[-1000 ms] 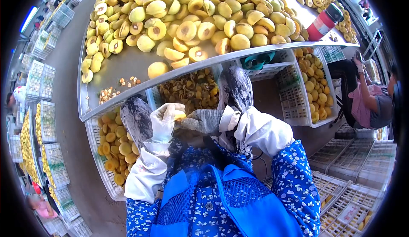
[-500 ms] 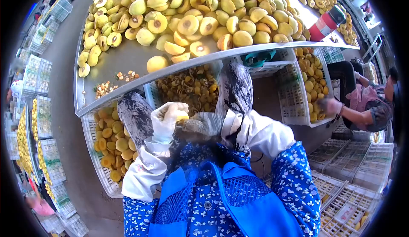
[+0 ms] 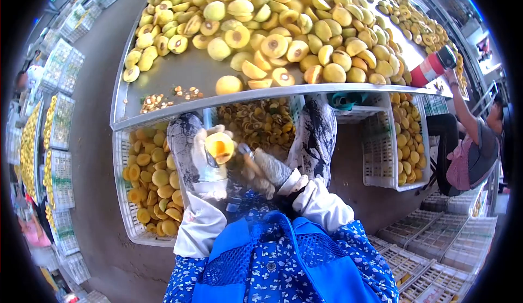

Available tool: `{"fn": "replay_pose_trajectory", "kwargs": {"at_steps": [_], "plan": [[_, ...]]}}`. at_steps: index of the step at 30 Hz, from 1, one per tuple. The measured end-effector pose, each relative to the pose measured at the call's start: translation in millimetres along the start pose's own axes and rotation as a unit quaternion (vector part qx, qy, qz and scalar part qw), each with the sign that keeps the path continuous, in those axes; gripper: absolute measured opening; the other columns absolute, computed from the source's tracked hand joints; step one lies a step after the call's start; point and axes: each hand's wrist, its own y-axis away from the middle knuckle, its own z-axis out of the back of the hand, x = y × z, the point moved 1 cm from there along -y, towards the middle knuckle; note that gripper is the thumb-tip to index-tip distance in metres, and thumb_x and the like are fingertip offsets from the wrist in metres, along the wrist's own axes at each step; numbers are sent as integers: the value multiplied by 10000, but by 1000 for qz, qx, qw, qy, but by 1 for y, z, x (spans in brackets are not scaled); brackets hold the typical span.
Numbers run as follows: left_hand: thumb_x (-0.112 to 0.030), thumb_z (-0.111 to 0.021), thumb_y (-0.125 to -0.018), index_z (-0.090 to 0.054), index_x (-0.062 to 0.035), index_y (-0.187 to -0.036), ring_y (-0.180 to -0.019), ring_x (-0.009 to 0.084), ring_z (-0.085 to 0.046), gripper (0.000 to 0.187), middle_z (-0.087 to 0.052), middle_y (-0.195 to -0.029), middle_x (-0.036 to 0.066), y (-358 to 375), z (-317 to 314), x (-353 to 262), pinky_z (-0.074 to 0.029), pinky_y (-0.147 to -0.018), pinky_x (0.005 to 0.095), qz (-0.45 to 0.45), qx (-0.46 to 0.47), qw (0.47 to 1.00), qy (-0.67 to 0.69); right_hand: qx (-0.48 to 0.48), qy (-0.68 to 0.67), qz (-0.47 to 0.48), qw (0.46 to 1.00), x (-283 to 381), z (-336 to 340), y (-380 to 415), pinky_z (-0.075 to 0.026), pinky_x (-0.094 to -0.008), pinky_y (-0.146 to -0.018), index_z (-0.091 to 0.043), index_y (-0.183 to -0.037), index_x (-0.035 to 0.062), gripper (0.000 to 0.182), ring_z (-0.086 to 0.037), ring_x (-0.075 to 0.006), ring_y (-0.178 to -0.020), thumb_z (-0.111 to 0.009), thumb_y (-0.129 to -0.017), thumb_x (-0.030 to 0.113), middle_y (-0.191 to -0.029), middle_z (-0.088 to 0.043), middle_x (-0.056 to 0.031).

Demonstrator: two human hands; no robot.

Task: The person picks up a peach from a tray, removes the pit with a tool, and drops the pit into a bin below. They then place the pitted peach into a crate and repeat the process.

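My left hand (image 3: 206, 153), in a pale glove, is closed round a yellow fruit half (image 3: 220, 146), its cut face turned up. Close to its right, my right hand (image 3: 261, 171), in a greyish glove, has its fingers wrapped round a small tool (image 3: 245, 149) with a metallic end, blurred by motion. Both hands are above my lap, in front of a crate of fruit scraps (image 3: 255, 123) under the table edge. Halved yellow fruits (image 3: 274, 46) lie heaped on the metal table (image 3: 180, 77), with small pit pieces (image 3: 156, 103) near its left corner.
A white crate of fruit halves (image 3: 122, 188) stands at my left, another (image 3: 379, 156) at the right. On the table's right lies a red bottle (image 3: 427, 70). A co-worker (image 3: 479, 145) sits at the far right, an arm raised toward the table. Stacked crates (image 3: 436, 243) are at the lower right.
The view has shifted. My left hand has turned, showing the fruit's cut face. The tool in my right hand now shows beside it. The co-worker's arm has risen from the right crate toward the bottle.
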Motion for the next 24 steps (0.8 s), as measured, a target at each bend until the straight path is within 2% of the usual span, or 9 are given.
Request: {"fn": "replay_pose_trajectory", "kwargs": {"at_steps": [4, 6, 8, 10, 14, 19, 20, 21, 24], "plan": [[-282, -480, -931, -625, 27, -880, -711, 187, -629, 345, -647, -840, 136, 7, 24, -34, -533, -610, 266, -281, -93, 925, -237, -195, 82, 18, 977, 9, -2, -2, -283, -269, -356, -529, -830, 122, 424, -388, -116, -369, -509, -863, 544, -483, -400, 2], [-173, -529, -908, -641, 3, -914, -802, 173, -620, 209, -656, -901, 116, 16, 28, -55, -518, -722, 275, -396, -142, 837, -351, -218, 357, 309, 854, -13, 24, -29, -295, -256, -377, -540, -802, 123, 383, -407, -105, -405, -536, -868, 501, -526, -440, 5], [-170, -600, -850, -616, -27, -1013, -861, 249, -612, 217, -613, -959, 137, 10, 58, -88, -510, -749, 359, -486, -222, 599, -596, -237, 362, 345, 833, -14, 26, -30, -306, -245, -393, -546, -776, 124, 361, -419, -94, -433, -548, -874, 471, -566, -475, 11], [-209, -639, -817, -584, -45, -1074, -896, 303, -591, 309, -589, -990, 142, 4, 78, -110, -498, -772, 389, -465, -328, 317, -759, -245, 101, 132, 955, -6, 5, -11, -316, -238, -403, -548, -752, 123, 355, -425, -83, -453, -546, -881, 454, -604, -503, 20], [-258, -671, -785, -559, -46, -1085, -865, 313, -609, 383, -616, -977, 146, -27, -7, -115, -492, -759, 386, -489, -85, 502, -709, -239, 27, 71, 968, 0, 5, -7, -298, -234, -365, -548, -761, 146, 325, -398, -78, -411, -503, -911, 432, -593, -492, 42], [-563, -631, -694, -431, -41, -1275, -1029, 349, -559, 807, -560, -1142, 207, -134, -86, -55, -445, -880, 407, -178, 145, 411, -882, -218, 77, 51, 972, -10, 26, -17, -330, -253, -358, -555, -794, 167, 263, -445, -94, -426, -468, -937, 370, -616, -522, 50], [-567, -634, -683, -330, -32, -1365, -1089, 358, -527, 919, -529, -1204, 224, -170, -74, -42, -433, -917, 392, -154, 187, 390, -888, -195, 171, 172, 950, -17, 33, -19, -321, -262, -355, -546, -783, 170, 298, -434, -106, -411, -467, -925, 420, -582, -506, 40], [-563, -657, -668, -263, -30, -1399, -1166, 344, -478, 987, -473, -1280, 230, -167, -95, -50, -395, -973, 364, 2, 222, 442, -869, -201, 108, 129, 965, -17, 36, -18, -340, -262, -365, -546, -780, 150, 328, -443, -103, -420, -468, -923, 434, -580, -499, 28], [-527, -727, -628, -322, -23, -1363, -1165, 320, -480, 979, -494, -1258, 215, -187, -78, -50, -382, -980, 353, -76, 250, 385, -885, -214, 25, 56, 975, -19, 42, -15, -330, -249, -356, -535, -738, 143, 390, -429, -89, -408, -482, -899, 494, -558, -477, 24]]}}
